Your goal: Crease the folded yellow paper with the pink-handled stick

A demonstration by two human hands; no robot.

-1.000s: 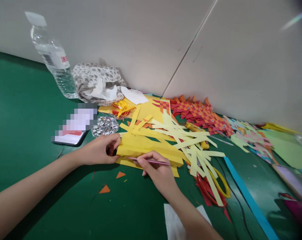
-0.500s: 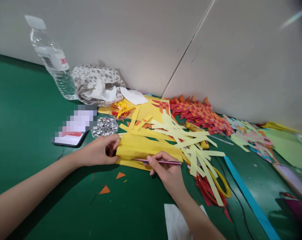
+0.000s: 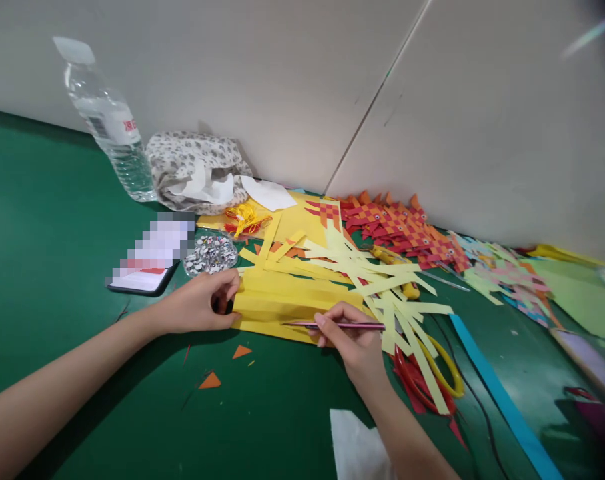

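Observation:
A folded sheet of yellow paper (image 3: 282,293) lies in front of me with creases running along its length. My left hand (image 3: 209,300) pinches its left end between thumb and fingers. In my right hand (image 3: 349,333) is a slim pink pointed tool (image 3: 362,326), held like a pen. Its dark tip rests at or just above the lower part of the yellow paper, pointing left. Whether it touches cannot be made out. Pale yellow paper strips (image 3: 397,287) lie in a loose heap just beyond my right hand.
On the green table (image 3: 132,413) stand a water bottle (image 3: 115,127) and a floral tissue pouch (image 3: 197,163). A phone (image 3: 149,260) and googly eyes (image 3: 209,253) lie left. Woven orange-red paper fish (image 3: 397,223), red-and-yellow-handled scissors (image 3: 449,367) and a blue strip (image 3: 502,393) lie right.
My right hand has moved to the right with the pink tool, its tip sliding along over the yellow paper. My left hand keeps its hold on the paper's left end.

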